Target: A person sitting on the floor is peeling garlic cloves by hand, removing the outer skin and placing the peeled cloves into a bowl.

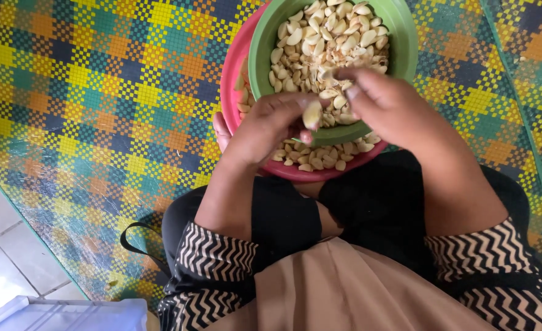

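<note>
2 hands (320, 113) over bowl rim (255, 55)

woven plastic mat (99, 110) w/ checks in yellow, teal, orange, navy covers most of floor. white tiles (7, 251) at 8 o'clock. pale blue plastic crate (68, 314) at 7 o'clock. soft daylight.

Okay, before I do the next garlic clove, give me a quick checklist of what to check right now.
1. Clove pinched in left hand: ok.
2. Right hand close beside it, over the bowls: ok.
3. Green bowl sitting inside pink bowl: ok.
4. Room left in green bowl: cannot tell, far rim out of view.
5. Clove fully peeled: cannot tell, fingers cover part.
6. Bowls resting level on the mat: ok.
</note>
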